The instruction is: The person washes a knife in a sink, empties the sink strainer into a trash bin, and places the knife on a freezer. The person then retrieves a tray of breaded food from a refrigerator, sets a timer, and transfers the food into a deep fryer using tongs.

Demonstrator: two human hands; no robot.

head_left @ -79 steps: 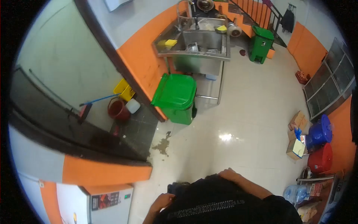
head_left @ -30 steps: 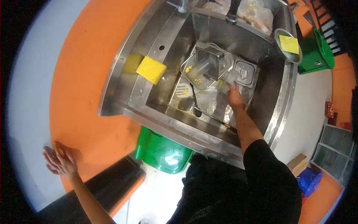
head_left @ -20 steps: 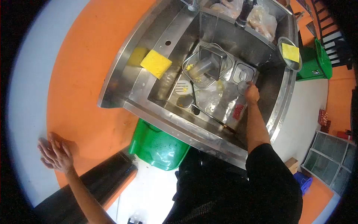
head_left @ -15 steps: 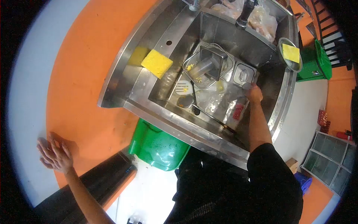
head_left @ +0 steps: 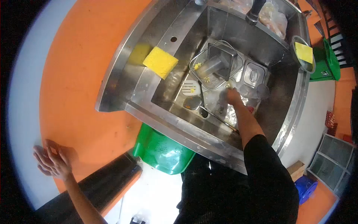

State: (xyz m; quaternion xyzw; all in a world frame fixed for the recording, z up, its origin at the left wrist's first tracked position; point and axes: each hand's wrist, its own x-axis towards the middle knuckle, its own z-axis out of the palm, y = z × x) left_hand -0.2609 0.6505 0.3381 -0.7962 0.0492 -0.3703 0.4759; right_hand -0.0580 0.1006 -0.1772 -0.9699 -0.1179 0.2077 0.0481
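My right hand (head_left: 233, 97) reaches down into the steel sink (head_left: 164, 93), above clear wet containers or plastic. Its fingers are blurred, so any hold is hidden. Just left of it lie a slotted white turner head (head_left: 191, 87), a round ladle-like utensil (head_left: 192, 102) and a long thin handle (head_left: 222, 119). Beyond it sits a clear rectangular container (head_left: 209, 84) with a clear cylinder (head_left: 209, 67) and yellow scraps inside. A steel lid (head_left: 254, 74) and a round clear piece (head_left: 263, 91) are to its right. My left hand (head_left: 52, 160) is spread against the wall.
A yellow sponge (head_left: 160, 62) lies on the sink's left ledge. Another yellow sponge (head_left: 304, 52) rests on a metal bowl (head_left: 312, 69) at the right rim. Bagged food (head_left: 274, 18) fills the basin behind the black tap handle (head_left: 255, 11). A green bin (head_left: 164, 151) stands below.
My right hand has moved left, away from the round clear piece at the sink's right side, toward the middle. My left hand stays at the wall. The view has shifted slightly.
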